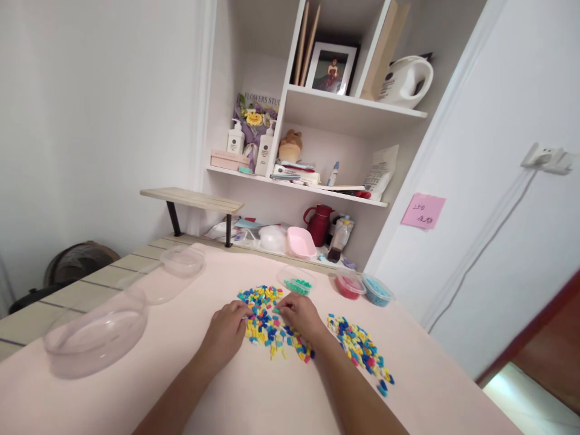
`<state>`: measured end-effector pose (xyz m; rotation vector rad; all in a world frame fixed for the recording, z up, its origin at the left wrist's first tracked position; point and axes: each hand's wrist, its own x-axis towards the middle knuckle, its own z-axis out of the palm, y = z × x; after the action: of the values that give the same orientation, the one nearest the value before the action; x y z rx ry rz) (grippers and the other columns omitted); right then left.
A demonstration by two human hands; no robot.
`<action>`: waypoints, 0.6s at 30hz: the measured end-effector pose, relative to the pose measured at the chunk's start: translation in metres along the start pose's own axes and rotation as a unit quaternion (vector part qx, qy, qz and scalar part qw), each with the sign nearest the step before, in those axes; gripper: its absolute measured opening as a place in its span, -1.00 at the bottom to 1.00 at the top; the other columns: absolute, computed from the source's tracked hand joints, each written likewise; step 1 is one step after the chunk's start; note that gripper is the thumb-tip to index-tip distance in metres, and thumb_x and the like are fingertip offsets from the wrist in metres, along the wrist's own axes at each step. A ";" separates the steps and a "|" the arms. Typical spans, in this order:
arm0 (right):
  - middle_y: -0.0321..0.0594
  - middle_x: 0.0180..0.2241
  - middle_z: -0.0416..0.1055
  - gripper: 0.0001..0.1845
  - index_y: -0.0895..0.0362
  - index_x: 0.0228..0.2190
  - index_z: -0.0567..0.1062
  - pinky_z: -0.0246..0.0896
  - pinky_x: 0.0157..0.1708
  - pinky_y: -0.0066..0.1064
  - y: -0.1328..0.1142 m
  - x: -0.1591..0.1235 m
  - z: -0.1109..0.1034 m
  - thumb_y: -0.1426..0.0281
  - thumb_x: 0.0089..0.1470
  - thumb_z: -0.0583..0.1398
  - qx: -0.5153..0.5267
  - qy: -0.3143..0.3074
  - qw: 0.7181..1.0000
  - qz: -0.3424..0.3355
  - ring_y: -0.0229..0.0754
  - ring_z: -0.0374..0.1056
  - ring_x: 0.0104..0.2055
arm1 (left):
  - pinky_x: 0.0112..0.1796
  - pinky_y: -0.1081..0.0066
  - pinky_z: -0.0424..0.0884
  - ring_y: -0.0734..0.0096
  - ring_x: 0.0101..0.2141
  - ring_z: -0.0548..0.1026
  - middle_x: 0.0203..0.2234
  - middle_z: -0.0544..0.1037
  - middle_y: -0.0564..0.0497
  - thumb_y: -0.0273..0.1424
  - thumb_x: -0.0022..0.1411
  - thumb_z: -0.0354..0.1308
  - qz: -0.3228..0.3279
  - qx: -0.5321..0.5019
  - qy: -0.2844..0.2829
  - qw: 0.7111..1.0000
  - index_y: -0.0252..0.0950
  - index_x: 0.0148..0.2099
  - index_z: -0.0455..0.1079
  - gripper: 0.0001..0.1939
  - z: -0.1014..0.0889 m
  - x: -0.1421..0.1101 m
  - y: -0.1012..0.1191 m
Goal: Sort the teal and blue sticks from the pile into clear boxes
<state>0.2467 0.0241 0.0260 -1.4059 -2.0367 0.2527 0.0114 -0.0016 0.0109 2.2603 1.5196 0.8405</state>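
Note:
A pile of small coloured pieces, in blue, yellow, white, teal and pink, lies on the pink table cover. My left hand rests at the pile's left side, its fingers bent together; whether anything is between them is hidden. On the other side, my right hand has thumb and fingers pinched at a small green piece. Just behind that hand stands a clear tub with green pieces in it. A second pile of mixed pieces spreads to the right of my right forearm.
A tub of red pieces and a tub of blue pieces stand at the back right. Clear plastic containers sit on the left. A small raised shelf, a pink bowl and a red jug are behind.

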 end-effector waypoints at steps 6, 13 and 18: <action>-0.23 -0.32 0.58 -0.83 0.08 -0.40 0.62 0.31 -0.19 -0.39 -0.001 0.014 -0.029 0.43 0.06 0.19 0.026 0.048 0.998 0.007 -0.16 0.47 -0.24 | 0.06 0.29 0.29 0.37 0.01 0.45 -0.03 0.51 -0.01 -0.51 0.27 -0.11 -0.013 0.001 0.003 1.000 -0.17 -0.13 0.48 -0.67 -0.001 0.005 -0.001; -0.16 -0.25 0.58 -0.75 0.10 -0.33 0.63 0.29 -0.14 -0.31 0.017 0.055 -0.085 0.34 0.12 0.14 -0.017 0.146 0.986 0.076 -0.09 0.46 -0.20 | 0.04 0.27 0.30 0.34 -0.01 0.44 -0.03 0.52 -0.01 -0.55 0.26 -0.12 -0.032 0.011 0.005 0.999 -0.19 -0.16 0.46 -0.66 -0.003 0.009 0.000; -0.10 -0.27 0.58 -0.75 0.14 -0.32 0.64 0.29 -0.16 -0.26 0.034 0.060 -0.082 0.36 0.14 0.15 -0.057 0.159 0.976 0.135 -0.02 0.47 -0.19 | -0.01 0.26 0.31 0.31 -0.05 0.45 -0.07 0.53 0.00 -0.53 0.26 -0.11 -0.037 0.028 0.007 0.999 -0.17 -0.14 0.45 -0.68 -0.007 0.009 0.006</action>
<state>0.3090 0.0753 0.0961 -1.6776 -1.6218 0.0217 0.0139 0.0040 0.0220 2.2254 1.6424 0.8035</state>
